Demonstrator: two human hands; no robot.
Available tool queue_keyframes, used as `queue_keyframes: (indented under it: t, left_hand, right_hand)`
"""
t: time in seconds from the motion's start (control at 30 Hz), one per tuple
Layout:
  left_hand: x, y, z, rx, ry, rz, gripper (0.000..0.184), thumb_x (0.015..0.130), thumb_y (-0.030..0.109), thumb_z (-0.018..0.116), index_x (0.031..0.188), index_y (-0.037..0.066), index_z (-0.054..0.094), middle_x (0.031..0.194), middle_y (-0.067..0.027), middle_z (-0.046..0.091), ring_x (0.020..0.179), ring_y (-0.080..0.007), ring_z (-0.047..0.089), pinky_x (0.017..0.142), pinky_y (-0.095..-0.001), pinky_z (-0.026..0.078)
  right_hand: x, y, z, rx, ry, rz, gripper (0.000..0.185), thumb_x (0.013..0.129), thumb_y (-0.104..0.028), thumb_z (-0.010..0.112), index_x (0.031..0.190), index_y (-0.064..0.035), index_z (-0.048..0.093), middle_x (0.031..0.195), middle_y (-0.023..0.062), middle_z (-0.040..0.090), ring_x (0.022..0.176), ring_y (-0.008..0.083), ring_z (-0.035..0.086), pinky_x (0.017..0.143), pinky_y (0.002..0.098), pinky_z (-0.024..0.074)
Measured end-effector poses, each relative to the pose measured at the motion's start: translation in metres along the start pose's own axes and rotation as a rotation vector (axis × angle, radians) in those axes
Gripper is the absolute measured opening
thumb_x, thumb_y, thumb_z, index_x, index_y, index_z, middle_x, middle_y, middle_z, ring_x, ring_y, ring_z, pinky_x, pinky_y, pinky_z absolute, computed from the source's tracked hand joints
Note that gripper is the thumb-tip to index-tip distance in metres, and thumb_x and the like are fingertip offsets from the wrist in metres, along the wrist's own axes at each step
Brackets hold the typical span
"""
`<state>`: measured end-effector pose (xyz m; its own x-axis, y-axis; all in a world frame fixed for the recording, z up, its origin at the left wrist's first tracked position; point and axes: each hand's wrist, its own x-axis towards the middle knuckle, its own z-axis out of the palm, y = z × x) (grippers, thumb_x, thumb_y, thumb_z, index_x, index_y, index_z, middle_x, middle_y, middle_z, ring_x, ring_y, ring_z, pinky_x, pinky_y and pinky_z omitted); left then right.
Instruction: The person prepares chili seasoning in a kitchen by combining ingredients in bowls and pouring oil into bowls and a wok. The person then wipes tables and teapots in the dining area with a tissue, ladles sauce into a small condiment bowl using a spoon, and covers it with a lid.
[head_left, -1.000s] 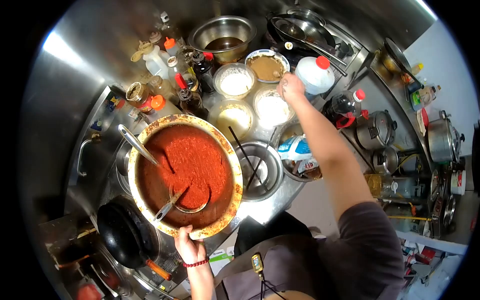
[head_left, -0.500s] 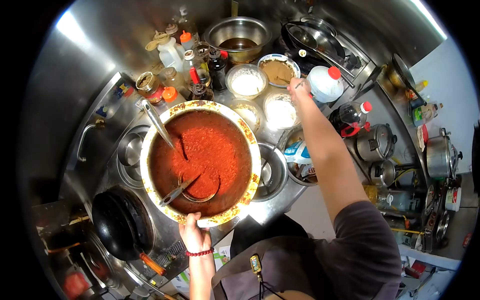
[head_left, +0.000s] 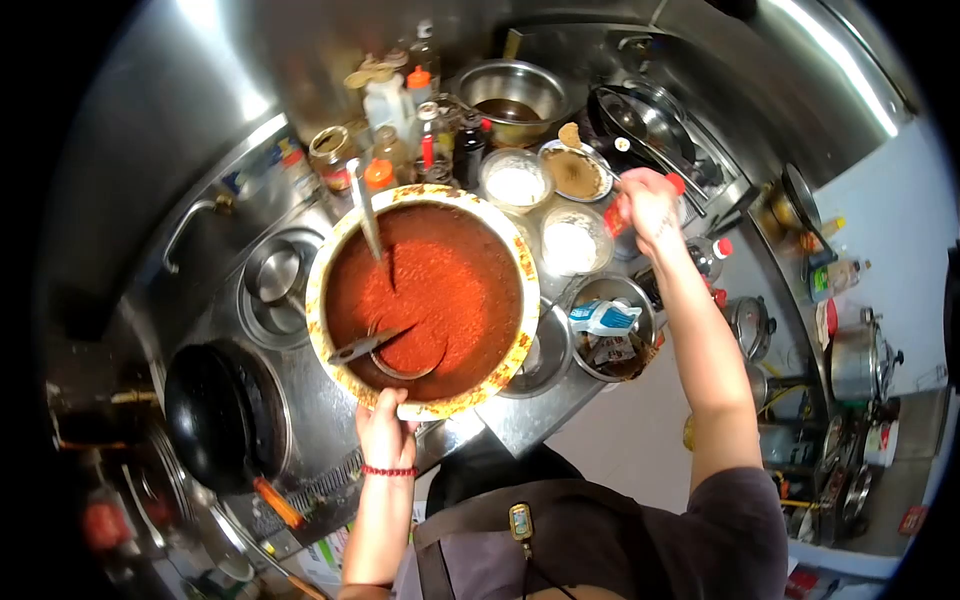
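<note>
My left hand (head_left: 386,425) grips the near rim of a large yellow-patterned enamel basin (head_left: 318,345), thumb on top. Red chili-like paste (head_left: 425,290) fills the basin, which holds a metal ladle (head_left: 366,215) and a second utensil with a dark handle (head_left: 372,345). At the right, my right hand (head_left: 648,205) is closed on a spoon (head_left: 612,174) with a heap of brown powder (head_left: 569,135) on its end. The spoon is over a blue-rimmed bowl (head_left: 604,185) of the same powder. Something red (head_left: 617,215) shows beside the hand, too blurred to name.
Two bowls of white powder (head_left: 516,185) (head_left: 572,245) stand behind the basin, near several seasoning bottles (head_left: 428,135). A steel bowl of dark liquid (head_left: 550,90) is at the back. A wok (head_left: 205,415) sits left, a container with packets (head_left: 605,318) right.
My right hand has lifted the spoon from the powder bowl, bringing up a heap of brown powder. My left hand keeps its grip on the basin rim. The whole view has shifted.
</note>
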<state>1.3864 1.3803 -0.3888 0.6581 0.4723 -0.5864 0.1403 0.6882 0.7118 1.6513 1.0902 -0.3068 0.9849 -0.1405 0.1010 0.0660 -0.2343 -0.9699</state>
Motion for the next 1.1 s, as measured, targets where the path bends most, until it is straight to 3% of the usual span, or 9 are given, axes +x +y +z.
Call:
queue_keyframes:
  t: [0.17,0.23,0.37,0.4,0.57,0.7,0.77,0.9,1.1]
  left_hand:
    - [-0.005,0.007,0.005,-0.034,-0.025,0.002,0.028,0.074,-0.003,0.051,0.101,0.001,0.048,0.077,-0.0048,0.055,0.052,-0.0116,0.053,0.038,-0.0225,0.043]
    - [-0.008,0.012,0.003,-0.021,-0.083,-0.018,0.029,0.074,-0.004,0.05,0.102,0.002,0.047,0.078,-0.0043,0.056,0.053,-0.0114,0.054,0.039,-0.022,0.043]
    - [-0.023,0.02,0.002,-0.042,0.008,-0.056,0.027,0.074,-0.004,0.049,0.101,0.001,0.047,0.074,-0.0043,0.055,0.05,-0.0117,0.051,0.036,-0.0221,0.037]
    - [-0.024,0.02,0.006,-0.043,0.036,-0.075,0.026,0.074,-0.003,0.049,0.1,0.001,0.046,0.072,-0.0043,0.054,0.048,-0.0118,0.05,0.035,-0.0221,0.035]
    - [-0.014,-0.012,-0.023,-0.057,0.138,-0.068,0.03,0.073,-0.004,0.048,0.102,0.003,0.046,0.072,-0.0036,0.052,0.048,-0.0121,0.048,0.035,-0.0223,0.033]
    - [-0.068,-0.008,-0.117,-0.098,0.307,-0.072,0.027,0.072,-0.002,0.051,0.1,0.0,0.049,0.08,-0.0077,0.058,0.06,-0.0169,0.058,0.044,-0.0252,0.046]
    - [-0.062,-0.025,-0.119,-0.211,0.468,-0.123,0.032,0.072,-0.001,0.051,0.104,-0.001,0.048,0.087,-0.0107,0.061,0.068,-0.0212,0.062,0.054,-0.0306,0.052]
    - [-0.038,-0.063,-0.136,-0.345,0.582,-0.05,0.034,0.072,0.001,0.054,0.105,0.0,0.048,0.088,-0.0115,0.061,0.074,-0.0238,0.062,0.062,-0.0349,0.053]
    - [0.01,-0.09,-0.141,-0.355,0.63,-0.059,0.03,0.073,0.003,0.055,0.103,0.003,0.05,0.096,-0.0099,0.058,0.085,-0.0243,0.059,0.069,-0.0385,0.051]
  right_hand:
    - [-0.111,-0.058,0.023,-0.514,-0.19,-0.487,0.008,0.084,-0.008,0.051,0.083,-0.001,0.055,0.053,0.0087,0.051,0.046,0.0116,0.051,0.045,0.0266,0.039]
    - [-0.124,-0.062,0.034,-0.491,-0.205,-0.519,0.008,0.083,-0.007,0.053,0.085,0.0004,0.054,0.058,0.0014,0.052,0.055,0.0067,0.049,0.052,0.0234,0.0398]
    - [-0.08,-0.022,0.006,-0.448,-0.054,-0.386,0.01,0.088,-0.012,0.05,0.085,-0.0042,0.056,0.052,-0.0063,0.043,0.045,0.0015,0.039,0.041,0.0186,0.0307]
    - [-0.057,-0.003,-0.012,-0.496,-0.072,-0.214,0.012,0.084,-0.015,0.052,0.086,-0.0043,0.057,0.055,0.0035,0.053,0.053,0.0087,0.05,0.05,0.0268,0.0406]
    - [0.054,0.182,-0.062,-0.828,-0.077,-0.006,0.025,0.084,-0.023,0.046,0.078,-0.0019,0.058,0.056,0.0125,0.059,0.055,0.0248,0.062,0.059,0.0356,0.0469]
    - [0.017,0.169,-0.027,-0.881,-0.217,-0.053,0.035,0.083,-0.031,0.047,0.077,0.0019,0.059,0.064,0.0189,0.061,0.068,0.0304,0.064,0.07,0.038,0.047]
    - [0.028,0.179,-0.025,-0.992,-0.221,-0.172,0.056,0.083,-0.047,0.049,0.103,0.0057,0.054,0.095,0.0317,0.057,0.096,0.0422,0.055,0.084,0.0411,0.0428]
    - [0.022,0.13,-0.022,-1.025,-0.242,-0.175,0.062,0.084,-0.043,0.052,0.129,-0.0033,0.036,0.117,0.0247,0.051,0.109,0.0389,0.049,0.09,0.0423,0.0393]
    - [-0.02,0.069,-0.026,-0.876,-0.195,-0.26,0.059,0.085,-0.037,0.053,0.133,-0.0096,0.033,0.107,0.0206,0.059,0.094,0.0381,0.057,0.081,0.042,0.0438]
